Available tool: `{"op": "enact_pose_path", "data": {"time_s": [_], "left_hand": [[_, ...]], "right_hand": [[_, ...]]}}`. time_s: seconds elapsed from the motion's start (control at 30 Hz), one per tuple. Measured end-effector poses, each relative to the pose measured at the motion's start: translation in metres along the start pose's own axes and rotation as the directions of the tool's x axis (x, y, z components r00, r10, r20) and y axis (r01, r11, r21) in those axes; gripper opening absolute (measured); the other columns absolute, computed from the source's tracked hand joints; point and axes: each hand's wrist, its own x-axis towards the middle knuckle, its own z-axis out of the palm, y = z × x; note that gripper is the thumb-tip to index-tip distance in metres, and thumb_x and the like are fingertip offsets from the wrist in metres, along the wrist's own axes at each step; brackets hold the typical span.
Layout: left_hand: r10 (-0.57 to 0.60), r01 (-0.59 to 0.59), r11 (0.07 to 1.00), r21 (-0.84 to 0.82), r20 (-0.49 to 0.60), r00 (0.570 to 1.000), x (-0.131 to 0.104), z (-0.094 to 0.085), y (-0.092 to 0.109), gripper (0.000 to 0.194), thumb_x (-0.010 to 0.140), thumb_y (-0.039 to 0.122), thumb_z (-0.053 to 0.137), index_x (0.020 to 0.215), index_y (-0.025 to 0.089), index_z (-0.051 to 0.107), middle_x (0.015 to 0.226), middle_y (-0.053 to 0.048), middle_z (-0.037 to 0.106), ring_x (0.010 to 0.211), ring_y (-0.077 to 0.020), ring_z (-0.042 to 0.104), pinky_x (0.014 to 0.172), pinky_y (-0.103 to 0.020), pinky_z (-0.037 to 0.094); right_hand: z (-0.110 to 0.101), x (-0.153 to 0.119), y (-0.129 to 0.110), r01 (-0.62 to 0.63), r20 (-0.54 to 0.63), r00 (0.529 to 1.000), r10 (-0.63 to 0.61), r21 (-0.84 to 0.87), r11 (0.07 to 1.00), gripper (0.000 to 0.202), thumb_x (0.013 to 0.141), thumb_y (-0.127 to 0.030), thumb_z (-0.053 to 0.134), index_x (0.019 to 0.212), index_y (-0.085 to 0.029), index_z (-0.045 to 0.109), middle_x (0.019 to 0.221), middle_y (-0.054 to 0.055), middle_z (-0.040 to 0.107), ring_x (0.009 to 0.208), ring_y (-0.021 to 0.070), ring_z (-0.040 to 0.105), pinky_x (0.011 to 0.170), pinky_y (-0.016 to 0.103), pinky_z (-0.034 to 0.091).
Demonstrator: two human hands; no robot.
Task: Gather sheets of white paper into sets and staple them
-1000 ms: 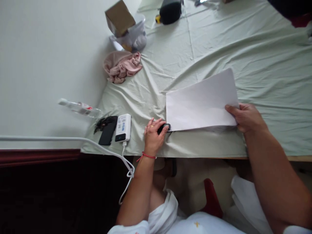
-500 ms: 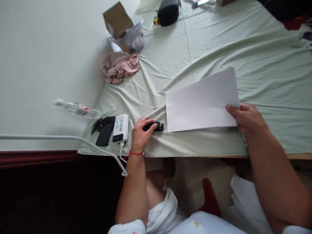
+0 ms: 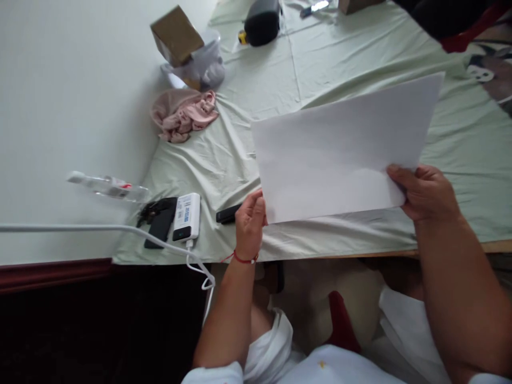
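Observation:
White paper [image 3: 340, 152] is held up above the green cloth, tilted, its far right corner highest. My right hand [image 3: 430, 192] grips its lower right part, thumb on top and fingers underneath. At the lower left corner, my left hand [image 3: 252, 218] pinches the paper's edge, with a red string round the wrist. A small black object [image 3: 228, 214] lies on the cloth just left of my left hand, which partly hides it.
Left of the hands are a white power bank [image 3: 186, 216] with a cable, a black phone [image 3: 160, 226] and a clear bottle [image 3: 110, 188]. Farther back lie pink cloth [image 3: 184, 114], a cardboard box [image 3: 177, 36] on a plastic tub, and a black case [image 3: 263, 22].
My left hand has let go of the black object and taken the paper's left corner. The paper has been raised off the cloth, its far right corner swinging up. The camera view has shifted slightly.

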Motion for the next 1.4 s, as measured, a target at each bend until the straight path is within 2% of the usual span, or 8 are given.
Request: {"op": "enact_pose_path", "data": {"time_s": [0.13,0.33,0.47,0.57,0.67,0.9,1.17,1.4], "left_hand": [[-0.123,0.115,0.988,0.102,0.071,0.99,0.003,0.005,-0.003,0.041,0.084,0.059,0.084,0.078,0.021,0.071,0.059,0.005,0.048,0.048,-0.0079,0.037,0.041,-0.02,0.03],[-0.182,0.181,0.981,0.063,0.011,0.983,0.007,0.016,-0.004,0.06,0.08,0.066,0.084,0.058,0.021,0.051,0.05,0.007,0.034,0.043,-0.0069,0.027,0.038,-0.022,0.02],[-0.259,0.264,0.964,-0.031,0.099,0.961,0.01,0.02,-0.005,0.054,0.067,0.064,0.093,0.07,0.021,0.061,0.058,0.006,0.049,0.048,-0.0073,0.038,0.041,-0.02,0.031],[-0.284,0.291,0.955,-0.05,0.113,0.952,0.012,0.022,-0.006,0.054,0.062,0.057,0.098,0.071,0.02,0.06,0.059,0.008,0.046,0.049,-0.0058,0.034,0.041,-0.018,0.028],[-0.269,0.276,0.959,-0.061,0.094,0.958,0.014,0.022,-0.008,0.06,0.066,0.062,0.095,0.062,0.019,0.053,0.056,0.008,0.041,0.05,-0.0053,0.032,0.044,-0.019,0.027],[-0.306,0.315,0.948,-0.044,0.144,0.941,0.012,0.025,0.0,0.059,0.058,0.061,0.099,0.068,0.02,0.059,0.054,0.007,0.052,0.044,-0.006,0.042,0.039,-0.019,0.024],[-0.308,0.319,0.947,-0.051,0.146,0.94,0.011,0.027,0.0,0.062,0.062,0.069,0.094,0.063,0.019,0.057,0.05,0.006,0.052,0.041,-0.0048,0.043,0.038,-0.017,0.029],[-0.327,0.345,0.91,-0.23,0.116,0.938,0.014,0.027,0.001,0.062,0.07,0.08,0.082,0.075,0.021,0.062,0.06,0.005,0.052,0.048,-0.0083,0.049,0.042,-0.021,0.038]], "right_hand": [[-0.005,0.001,0.005,0.11,0.013,0.994,-0.11,-0.042,0.993,0.03,0.056,-0.032,0.098,0.079,-0.022,0.081,0.083,0.0,0.077,0.067,0.0099,0.066,0.062,0.02,0.057],[-0.011,0.004,0.008,0.182,0.034,0.983,-0.179,-0.14,0.973,0.027,0.069,-0.039,0.092,0.083,-0.02,0.078,0.076,-0.001,0.07,0.066,0.0089,0.062,0.066,0.02,0.055],[-0.011,0.005,0.004,0.199,-0.022,0.979,-0.203,-0.131,0.971,0.028,0.068,-0.039,0.091,0.084,-0.021,0.077,0.076,-0.001,0.069,0.064,0.0096,0.059,0.059,0.021,0.051],[-0.011,0.005,0.004,0.192,-0.037,0.98,-0.197,-0.113,0.975,0.026,0.068,-0.037,0.092,0.082,-0.021,0.076,0.074,-0.001,0.068,0.059,0.0086,0.055,0.053,0.019,0.047],[-0.013,0.006,0.006,0.21,-0.008,0.977,-0.211,-0.082,0.974,0.023,0.071,-0.034,0.091,0.085,-0.021,0.078,0.076,-0.002,0.07,0.062,0.008,0.057,0.059,0.019,0.051],[-0.012,0.006,0.001,0.213,-0.098,0.97,-0.22,-0.08,0.974,0.025,0.066,-0.034,0.089,0.084,-0.021,0.077,0.076,-0.002,0.071,0.063,0.0102,0.06,0.062,0.023,0.055],[-0.008,0.005,-0.001,0.21,-0.122,0.969,-0.214,-0.051,0.976,0.023,0.063,-0.029,0.088,0.08,-0.021,0.076,0.074,-0.002,0.07,0.061,0.0097,0.058,0.057,0.022,0.053],[-0.01,0.005,-0.002,0.161,-0.106,0.981,-0.163,-0.025,0.987,0.029,0.06,-0.03,0.093,0.08,-0.022,0.074,0.075,-0.002,0.071,0.061,0.0114,0.06,0.059,0.025,0.056]]}}
